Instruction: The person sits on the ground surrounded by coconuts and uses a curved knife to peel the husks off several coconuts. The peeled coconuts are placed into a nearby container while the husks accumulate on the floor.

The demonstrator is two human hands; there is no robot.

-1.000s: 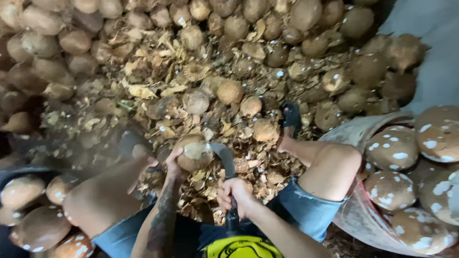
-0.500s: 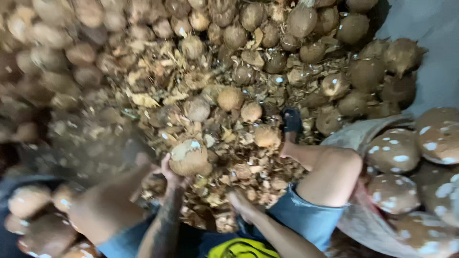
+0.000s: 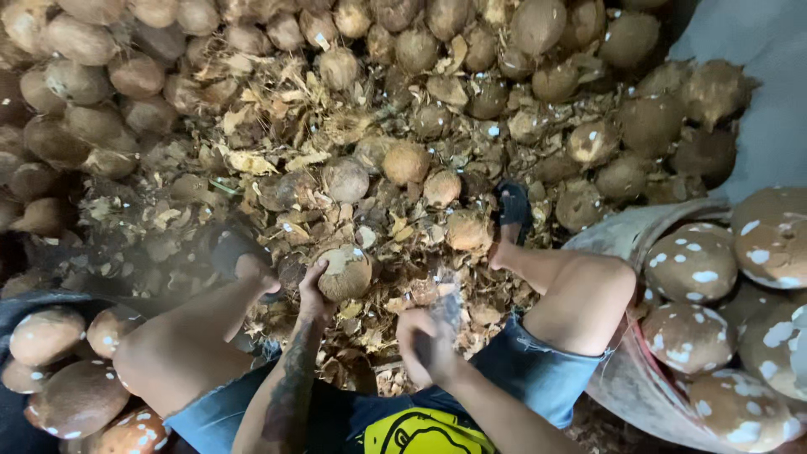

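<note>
Left hand (image 3: 313, 296) fingers wrap the coconut (image 3: 345, 273), held above the husk litter (image 3: 252, 160) between the knees. Right hand (image 3: 427, 346) fingers clench a blurred blade (image 3: 445, 309) just beside it. Risk: a glancing stroke off the round shell could reach the holding fingers.

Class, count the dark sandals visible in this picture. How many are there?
2. One dark sandal sits right of centre among brown husk scraps; the other dark sandal, blurred, lies left of the held brown coconut. None seems hidden.
</note>
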